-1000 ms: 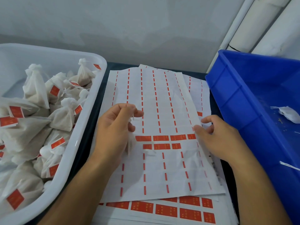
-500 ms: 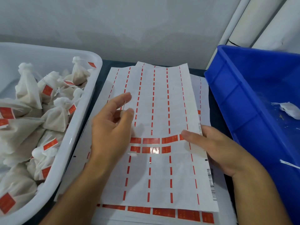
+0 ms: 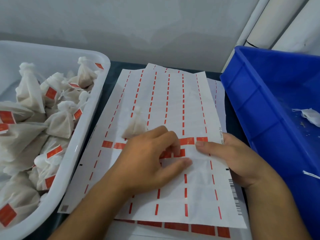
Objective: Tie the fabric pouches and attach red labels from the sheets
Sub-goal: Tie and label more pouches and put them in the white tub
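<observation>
Dark tabletop (image 3: 110,84) beneath label sheets (image 3: 173,101), grey wall (image 3: 138,23).

only thing i can actually read is "600 14458-56" running up the right margin of the top label sheet (image 3: 173,104), next to its barcode (image 3: 235,196)

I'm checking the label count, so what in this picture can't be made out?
- Red labels, head view: the middle of the row lies hidden under the left hand.
- Label print: too small to read.
- Lower sheet: covered by the top sheet, cut off by the frame's bottom edge.
- White tub: cut off at the left edge.
</observation>
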Demonstrator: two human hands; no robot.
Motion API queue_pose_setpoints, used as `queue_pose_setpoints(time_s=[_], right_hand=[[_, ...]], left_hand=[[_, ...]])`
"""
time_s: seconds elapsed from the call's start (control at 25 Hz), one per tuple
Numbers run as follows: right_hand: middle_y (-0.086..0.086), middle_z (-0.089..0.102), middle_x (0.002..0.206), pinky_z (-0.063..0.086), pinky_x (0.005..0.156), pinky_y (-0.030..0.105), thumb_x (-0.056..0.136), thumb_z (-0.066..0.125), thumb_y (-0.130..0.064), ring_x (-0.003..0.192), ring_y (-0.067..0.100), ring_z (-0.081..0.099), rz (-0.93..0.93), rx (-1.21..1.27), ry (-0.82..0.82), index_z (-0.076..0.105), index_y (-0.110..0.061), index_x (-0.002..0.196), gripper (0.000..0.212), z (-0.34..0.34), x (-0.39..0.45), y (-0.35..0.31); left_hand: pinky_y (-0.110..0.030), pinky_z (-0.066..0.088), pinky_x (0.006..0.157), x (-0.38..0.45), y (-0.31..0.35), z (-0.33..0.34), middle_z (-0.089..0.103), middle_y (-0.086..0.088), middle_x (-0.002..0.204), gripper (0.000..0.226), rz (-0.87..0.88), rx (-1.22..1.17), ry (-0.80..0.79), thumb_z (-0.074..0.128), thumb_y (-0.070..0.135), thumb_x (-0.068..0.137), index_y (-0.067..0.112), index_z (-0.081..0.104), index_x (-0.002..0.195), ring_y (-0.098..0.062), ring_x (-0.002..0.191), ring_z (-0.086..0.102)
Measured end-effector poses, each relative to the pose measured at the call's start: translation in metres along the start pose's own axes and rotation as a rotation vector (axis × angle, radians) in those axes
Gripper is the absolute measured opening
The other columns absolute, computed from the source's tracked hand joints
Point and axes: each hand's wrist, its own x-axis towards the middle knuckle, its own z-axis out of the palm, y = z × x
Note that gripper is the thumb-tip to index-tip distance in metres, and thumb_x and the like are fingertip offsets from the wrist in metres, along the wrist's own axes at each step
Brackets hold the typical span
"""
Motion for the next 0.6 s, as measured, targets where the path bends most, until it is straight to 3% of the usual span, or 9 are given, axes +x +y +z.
queue_pose_setpoints(time_s=[0.12,0.24,0.4,0.6], right_hand=[[0.008,0.074,0.125,0.063,0.081,0.039,0.078,0.079,-0.035,0.109,0.035,0.074,0.003,0.031,-0.041,0.078,-0.029,0.114,0.037,0.004,-0.002,-0.002],[0.007,0.075,0.124,0.064,0.082,0.043,0.075,0.081,-0.035,0.108,0.035,0.074,0.012,0.012,-0.015,0.077,-0.032,0.113,0.038,0.006,0.000,0.001],[0.004,0.076,0.122,0.063,0.084,0.045,0.080,0.077,-0.032,0.106,0.032,0.075,-0.018,-0.001,0.046,0.077,-0.032,0.114,0.034,0.011,0.004,0.004],[0.004,0.075,0.123,0.057,0.095,0.057,0.084,0.081,-0.032,0.108,0.034,0.074,-0.001,0.025,0.083,0.070,-0.027,0.129,0.046,0.013,0.006,0.006]], left_hand=[[-0.009,0.039,0.063,-0.001,-0.004,0.004,0.054,0.028,0.079,0.042,-0.037,0.043,-0.025,0.046,0.081,0.083,0.040,0.052,0.081,0.001,0.083,0.057],[-0.011,0.040,0.061,-0.001,-0.008,0.008,0.054,0.026,0.076,0.044,-0.059,0.051,-0.019,0.041,0.082,0.083,0.040,0.049,0.077,0.000,0.072,0.057],[-0.016,0.047,0.065,-0.001,-0.008,0.013,0.055,0.023,0.079,0.037,-0.050,0.063,-0.048,0.039,0.074,0.088,0.040,0.048,0.078,-0.002,0.073,0.056],[-0.015,0.047,0.067,0.000,-0.011,0.014,0.056,0.022,0.081,0.032,-0.051,0.055,-0.052,0.038,0.066,0.091,0.039,0.054,0.084,-0.001,0.074,0.056]])
